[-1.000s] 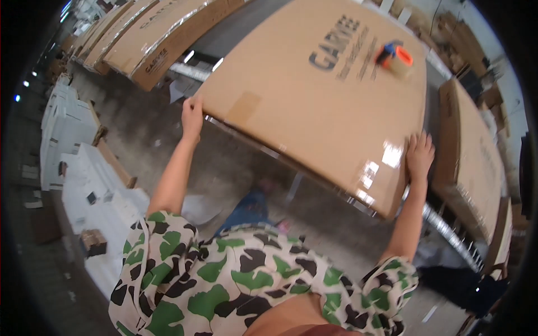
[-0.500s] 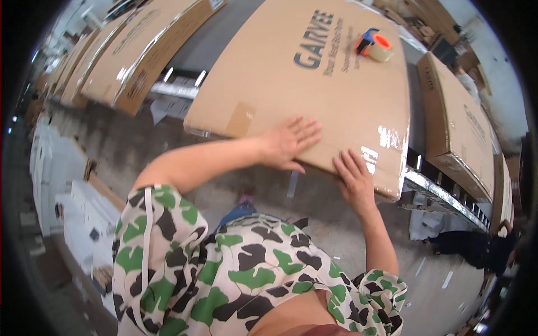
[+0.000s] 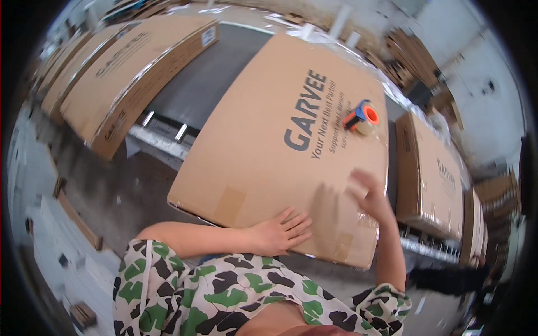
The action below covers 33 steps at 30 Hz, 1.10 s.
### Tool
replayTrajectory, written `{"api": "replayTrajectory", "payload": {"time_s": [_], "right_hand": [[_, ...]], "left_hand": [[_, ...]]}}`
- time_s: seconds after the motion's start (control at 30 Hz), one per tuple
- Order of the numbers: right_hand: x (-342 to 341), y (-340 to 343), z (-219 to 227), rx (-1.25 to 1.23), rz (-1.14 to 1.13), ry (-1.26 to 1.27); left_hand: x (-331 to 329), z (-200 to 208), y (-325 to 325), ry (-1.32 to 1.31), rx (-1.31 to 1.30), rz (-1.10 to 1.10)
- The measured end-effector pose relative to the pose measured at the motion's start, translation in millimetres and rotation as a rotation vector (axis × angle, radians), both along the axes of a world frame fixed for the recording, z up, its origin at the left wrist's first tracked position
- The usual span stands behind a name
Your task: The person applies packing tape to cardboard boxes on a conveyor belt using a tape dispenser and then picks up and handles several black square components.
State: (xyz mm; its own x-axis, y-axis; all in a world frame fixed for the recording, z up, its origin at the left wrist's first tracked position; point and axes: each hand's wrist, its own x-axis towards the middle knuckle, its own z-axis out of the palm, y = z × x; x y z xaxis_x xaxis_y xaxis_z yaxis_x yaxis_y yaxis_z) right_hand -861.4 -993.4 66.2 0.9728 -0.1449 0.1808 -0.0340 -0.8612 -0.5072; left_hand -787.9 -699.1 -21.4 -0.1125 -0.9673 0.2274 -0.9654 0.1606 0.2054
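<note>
A large flat cardboard box (image 3: 252,129) with dark printing lies in front of me. My left hand (image 3: 278,233) rests flat on its near edge, fingers spread. Above the right part of the box, my right hand (image 3: 370,193) is lifted and blurred by motion; its thumb and fingers look apart, with nothing visible between them. A tape dispenser (image 3: 363,119) with blue and orange parts and a roll of tape sits on the box's far right, beyond my right hand and apart from it. Strips of tape cross the box's near edge.
The box lies on a dark conveyor (image 3: 207,73) with metal rollers at its near side. Several cartons stand in line at left (image 3: 134,73), others at right (image 3: 431,173). White sheets or panels (image 3: 73,246) are stacked at lower left. A person in dark clothes (image 3: 448,279) is at lower right.
My right hand has left the near edge of the box and moved up toward the tape dispenser. The left hand stays flat on the box. The whole view has shifted upward.
</note>
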Motion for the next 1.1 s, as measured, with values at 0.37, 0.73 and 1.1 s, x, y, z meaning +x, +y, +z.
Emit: {"api": "replayTrajectory", "payload": {"time_s": [0.37,0.73,1.1], "right_hand": [[217.8,-246.7,-19.3,-0.579,0.173,0.173],[53.3,-200.6,21.3,-0.219,-0.011,0.603],[-247.5,0.5,-28.7,1.192,-0.527,-0.039]], "left_hand": [[-10.8,-56.1,-3.5,-0.05,-0.319,-0.02],[-14.0,-63.5,-12.7,-0.316,-0.541,-0.034],[-23.6,-53.4,-27.1,0.139,-0.134,-0.274]]}}
